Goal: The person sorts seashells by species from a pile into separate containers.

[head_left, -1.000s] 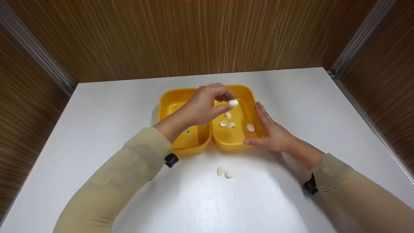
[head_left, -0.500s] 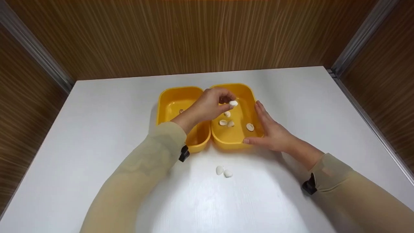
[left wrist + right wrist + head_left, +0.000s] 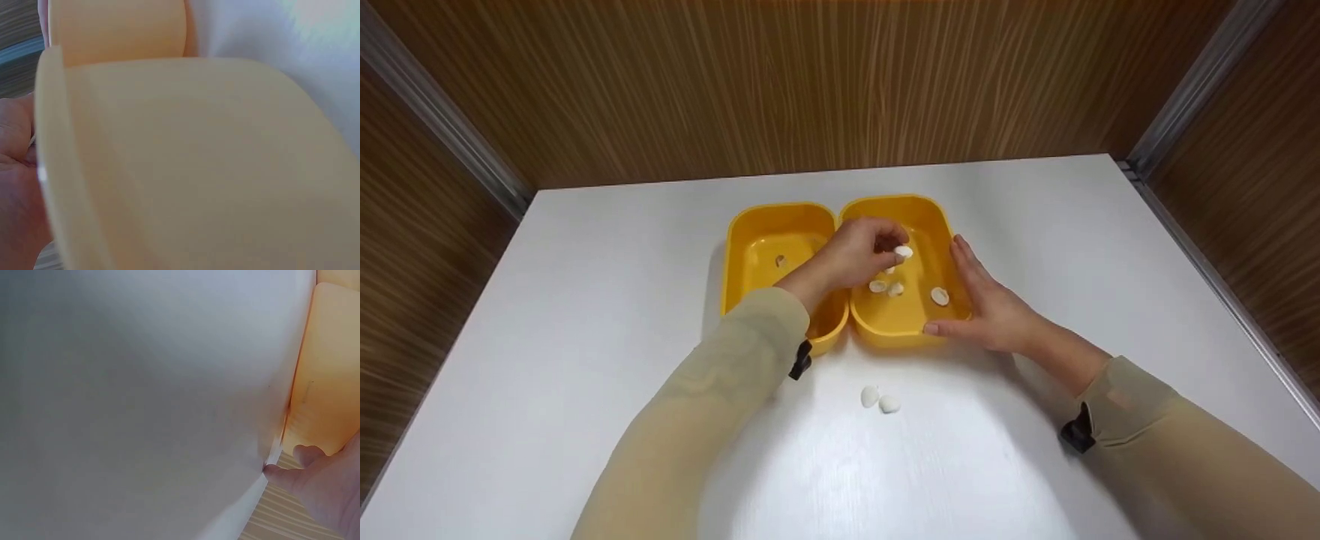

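My left hand (image 3: 851,253) pinches a small white seashell (image 3: 904,253) between thumb and fingers, low over the right yellow box (image 3: 911,319). Several pale shells lie in that box, among them an oval shell (image 3: 940,296) near its right side. My right hand (image 3: 997,311) rests against the same box's right side with straight fingers, its thumb along the near right corner. The left yellow box (image 3: 761,229) stands alongside, with a small shell (image 3: 781,261) visible inside and my left forearm across part of it. A box wall (image 3: 197,157) fills most of the left wrist view, hiding the pinch.
Two white shells, a left one (image 3: 869,396) and a right one (image 3: 889,404), lie on the white table (image 3: 960,457) in front of the boxes. Wood-grain panels (image 3: 825,90) rise behind the table and at both sides.
My left hand has moved right and slightly nearer, lowering the pinched shell a little over the right box. More of the left box now shows. The right hand stays in place.
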The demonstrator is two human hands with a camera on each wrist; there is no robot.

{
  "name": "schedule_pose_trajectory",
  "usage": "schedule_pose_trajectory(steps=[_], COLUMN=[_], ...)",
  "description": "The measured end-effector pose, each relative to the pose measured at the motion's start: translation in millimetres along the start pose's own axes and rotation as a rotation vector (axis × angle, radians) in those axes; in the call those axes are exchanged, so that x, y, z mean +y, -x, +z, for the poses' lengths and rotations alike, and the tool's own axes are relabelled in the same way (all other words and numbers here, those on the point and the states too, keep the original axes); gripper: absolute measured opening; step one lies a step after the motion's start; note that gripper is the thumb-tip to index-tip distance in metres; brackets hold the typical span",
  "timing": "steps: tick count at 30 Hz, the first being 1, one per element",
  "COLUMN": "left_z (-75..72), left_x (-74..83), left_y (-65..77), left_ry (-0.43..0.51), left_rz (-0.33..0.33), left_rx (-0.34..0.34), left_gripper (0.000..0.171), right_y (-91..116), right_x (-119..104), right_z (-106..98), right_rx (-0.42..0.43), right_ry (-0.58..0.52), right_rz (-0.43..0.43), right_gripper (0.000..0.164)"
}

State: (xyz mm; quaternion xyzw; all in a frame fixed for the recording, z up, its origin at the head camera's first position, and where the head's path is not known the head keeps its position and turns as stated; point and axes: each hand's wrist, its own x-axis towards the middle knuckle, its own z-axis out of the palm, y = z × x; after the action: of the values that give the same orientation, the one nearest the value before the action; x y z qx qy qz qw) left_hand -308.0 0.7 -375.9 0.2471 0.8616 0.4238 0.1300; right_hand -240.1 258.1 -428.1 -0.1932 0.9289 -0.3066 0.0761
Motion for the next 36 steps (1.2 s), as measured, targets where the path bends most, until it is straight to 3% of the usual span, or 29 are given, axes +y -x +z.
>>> schedule_pose_trajectory(steps=[11,20,31,36], left_z=[6.4,-3.2,-22.6,-25.6], left_x=[-3.7,3.2,22.2,29.6], left_y=[0.5,7.8,41.3,58.5], left_ry=[-0.007,0.007,-0.007,-0.034], left_rz=[0.009,0.001,0.015,0.058], left_rx=[0.029,0.052,0.051,0.046], left_gripper=[0.028,0.030,0.031,0.031], right_y=[2,2,1,0], right_x=[-4,-5,-3,-1], right_z=[0,-1,-4,-6], right_rx=[-0.003,-0.004,-0.020,-0.023], right_ry=[-0.001,0.020,0.012,0.006], right_rz=[-0.034,-0.028,0.015,0.027], right_gripper=[0.129,0.130,0.130,0.131])
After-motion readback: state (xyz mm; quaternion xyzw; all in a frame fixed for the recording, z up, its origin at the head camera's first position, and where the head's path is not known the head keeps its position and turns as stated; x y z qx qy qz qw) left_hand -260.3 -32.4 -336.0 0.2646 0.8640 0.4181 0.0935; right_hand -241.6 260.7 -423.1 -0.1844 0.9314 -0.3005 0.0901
